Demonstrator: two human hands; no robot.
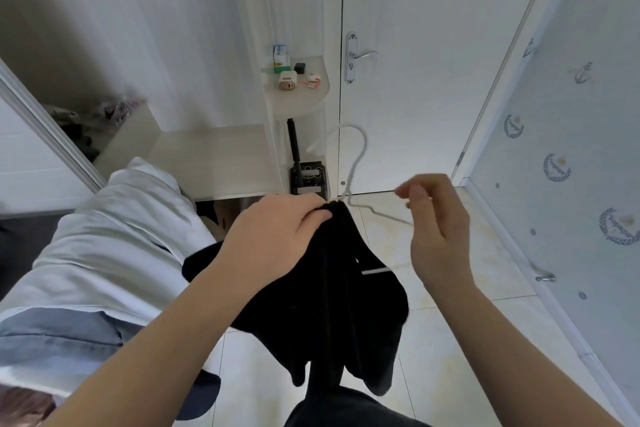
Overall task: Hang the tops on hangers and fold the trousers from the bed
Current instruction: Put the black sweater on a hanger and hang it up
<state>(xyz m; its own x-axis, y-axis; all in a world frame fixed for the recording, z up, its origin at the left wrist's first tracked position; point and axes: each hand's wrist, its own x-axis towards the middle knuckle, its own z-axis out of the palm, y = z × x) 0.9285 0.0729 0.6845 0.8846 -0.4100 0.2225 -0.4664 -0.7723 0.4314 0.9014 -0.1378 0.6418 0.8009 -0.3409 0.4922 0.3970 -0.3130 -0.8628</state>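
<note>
One door (415,45): standing shut beyond both hands, its lever handle (360,55) sitting above the hanger's hook.
Corner shelf (301,100): sitting beyond and above the left hand, carrying several items too small to name.
Black stand (294,149): rising just beyond the left hand's knuckles, below the shelf.
Bed (104,236): lying left of the left hand under pale bedding, with a blue garment (52,333) lying on it beside the left forearm.
Patterned wall (571,149): running along the right of the right hand.
Tiled floor (450,288): showing below and between the hands.
Black top (329,288): hanging between the two forearms, bunching at its neck under the left fingers and covering the hanger's left side.
Hanger (363,144): white wire, its hook sticking up out of the top's neck just beyond the left fingertips, its right shoulder running bare towards the right hand.
Left hand (277,239): curling its fingers over the bunched neck of the black top and gripping it.
Right hand (436,218): curling its fingers and pinching the hanger's bare right end, staying clear of the cloth.
</note>
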